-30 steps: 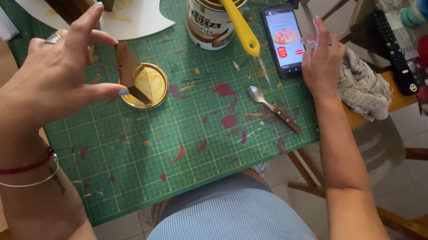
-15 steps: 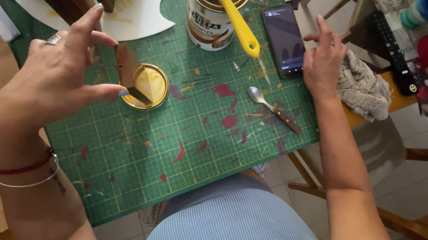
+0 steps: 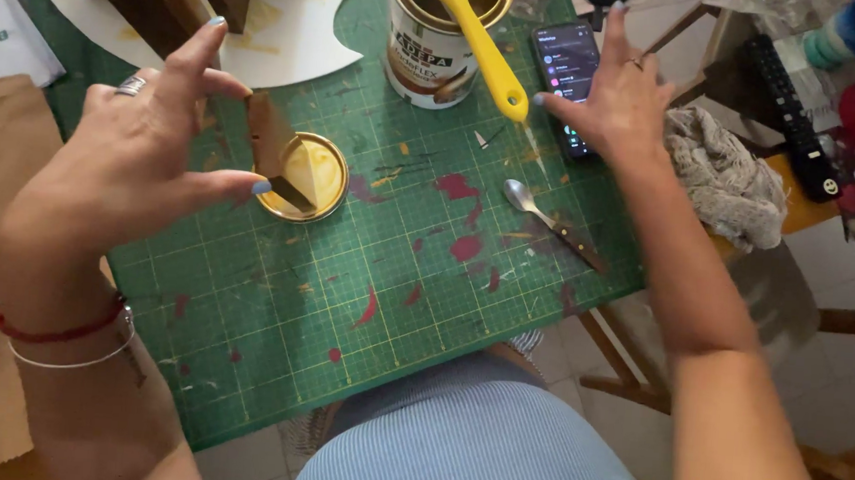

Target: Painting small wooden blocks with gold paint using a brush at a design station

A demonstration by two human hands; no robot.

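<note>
Left hand (image 3: 127,164) pinches a small dark-stained wood piece (image 3: 271,147) by its ends between thumb and fingertips, held just above the gold tin lid (image 3: 304,176), likely so drips land in the lid and wet faces stay untouched. Right hand (image 3: 613,103) is spread open, holding nothing, fingers on the phone (image 3: 567,74) right of the open varnish tin (image 3: 443,41). Yellow-handled brush (image 3: 477,38) rests across that tin. Spoon (image 3: 549,221) lies right of the lid on the green cutting mat (image 3: 340,344) covering the counter.
</note>
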